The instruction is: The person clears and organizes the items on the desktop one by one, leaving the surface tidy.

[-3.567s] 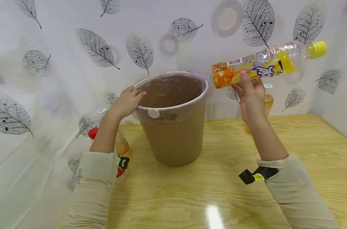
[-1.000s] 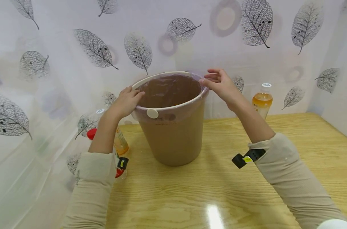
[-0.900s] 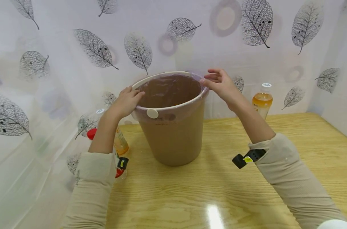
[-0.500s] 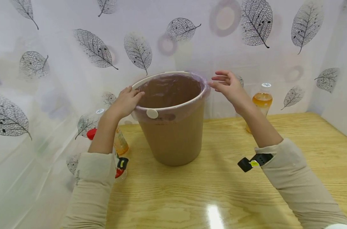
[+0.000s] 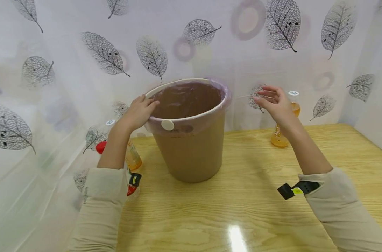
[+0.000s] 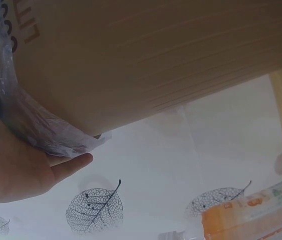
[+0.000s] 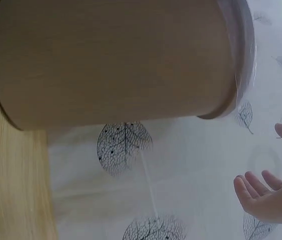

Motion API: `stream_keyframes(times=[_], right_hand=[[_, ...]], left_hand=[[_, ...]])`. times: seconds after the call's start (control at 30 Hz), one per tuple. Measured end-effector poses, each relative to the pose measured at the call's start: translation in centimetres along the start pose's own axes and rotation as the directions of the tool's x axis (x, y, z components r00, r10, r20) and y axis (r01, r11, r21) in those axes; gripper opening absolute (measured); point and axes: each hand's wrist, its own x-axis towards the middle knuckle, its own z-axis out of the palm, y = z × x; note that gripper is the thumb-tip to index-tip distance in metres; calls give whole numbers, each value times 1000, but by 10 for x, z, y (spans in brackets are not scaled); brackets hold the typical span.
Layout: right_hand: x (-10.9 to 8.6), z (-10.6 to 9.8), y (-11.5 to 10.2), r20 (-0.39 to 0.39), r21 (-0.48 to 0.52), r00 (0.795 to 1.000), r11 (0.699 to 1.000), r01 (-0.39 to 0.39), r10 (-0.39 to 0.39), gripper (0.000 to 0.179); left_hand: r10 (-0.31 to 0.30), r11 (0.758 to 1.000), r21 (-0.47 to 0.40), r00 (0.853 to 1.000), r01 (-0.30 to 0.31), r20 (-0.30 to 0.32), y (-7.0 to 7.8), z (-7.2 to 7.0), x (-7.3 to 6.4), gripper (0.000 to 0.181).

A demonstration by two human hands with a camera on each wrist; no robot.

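Observation:
A brown trash can [image 5: 194, 154] with a cream rim stands on the table, lined with a thin purple plastic bag [image 5: 227, 94]. My left hand [image 5: 140, 111] grips the left side of the rim over the liner; one finger lies along the outside in the left wrist view. Apart from the can, to its right, my right hand [image 5: 275, 103] is raised with relaxed fingers and holds nothing. Behind that hand and forearm, an orange-tinted clear bottle [image 5: 280, 136] with a white cap is partly hidden. The deep inside of the can is out of sight.
Left of the can, partly behind my left forearm, stand bottles: an orange one [image 5: 133, 159] and one with a red cap [image 5: 101, 147]. Something red and clear [image 5: 132, 190] shows by the left wrist strap. Leaf-patterned sheeting [image 5: 206, 59] encloses the wooden table [image 5: 184, 217].
The right hand held a yellow-capped bottle earlier, then pinched at the right rim empty of it. It has since moved off to the right. The left hand stays on the rim.

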Motion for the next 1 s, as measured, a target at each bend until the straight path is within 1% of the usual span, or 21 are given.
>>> stream_keyframes(times=[0.3,0.47,0.63,0.73,0.87,1.0], right_hand=[[-7,-20,18,-87,-122,996,992,-11,0,64],[-11,-32,31,-126,-139,992,990,-2,-16,62],[-16,-42,43,-177,-111,984,994,-2,-18,59],[-19,-48,50,-202,-115,979,993,-12,-12,56],[-22,-54,60,-235,-137,972,990,-41,8,58],[-24,-59,72,-270,-170,962,982,-87,38,65]], left_hand=[[1,1000,5,1000,-1,-5,-1,0,1,57],[-8,1000,2,1000,8,3,-1,0,1,59],[-10,1000,14,1000,9,4,-1,0,1,60],[-11,1000,13,1000,11,2,-1,0,1,60],[-11,1000,5,1000,11,1,0,-1,0,60],[-8,1000,3,1000,8,-1,0,0,0,59]])
